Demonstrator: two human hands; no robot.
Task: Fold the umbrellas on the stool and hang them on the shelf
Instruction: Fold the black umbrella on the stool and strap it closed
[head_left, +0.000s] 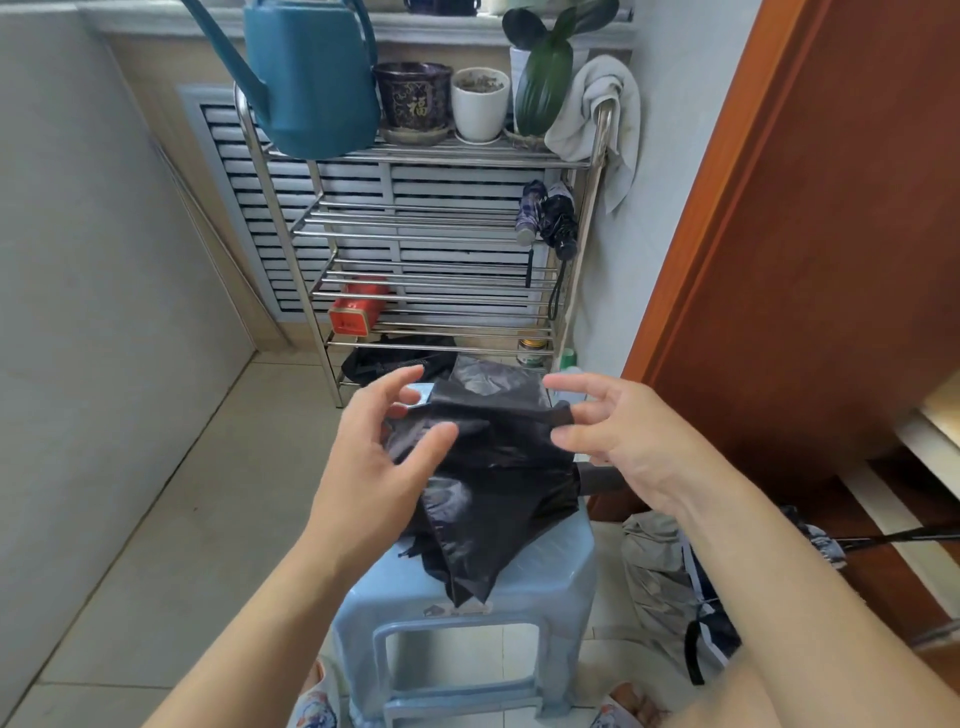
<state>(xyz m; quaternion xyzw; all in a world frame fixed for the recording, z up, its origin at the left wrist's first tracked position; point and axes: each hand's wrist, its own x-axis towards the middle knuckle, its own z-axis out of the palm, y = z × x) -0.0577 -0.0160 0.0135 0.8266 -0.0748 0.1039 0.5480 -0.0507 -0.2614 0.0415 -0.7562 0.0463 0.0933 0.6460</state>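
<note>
Black umbrella (488, 467) at frame centre: canopy collapsed but loose, glossy folds bunched and uneven, one flap hanging down over the front of the blue stool (524, 618). Its dark handle (600, 478) projects right, partly behind the right hand. The umbrella lies on the stool top.

Left hand (379, 457): fingers spread and slightly curled, thumb touching the fabric, nothing clamped. Right hand (618, 436): thumb and forefinger pinch a dark strap (558, 415) at the canopy's right edge.

Shelf (436, 244), upper centre: metal rack with 2 folded umbrellas (550, 218) hanging at its right post. Top tier carries a teal watering can (311, 78), 2 pots (447, 98), a plant and a grey towel (597, 109). A red box (356, 306) sits on a lower tier. Lower right floor: crumpled fabric (654, 566).
</note>
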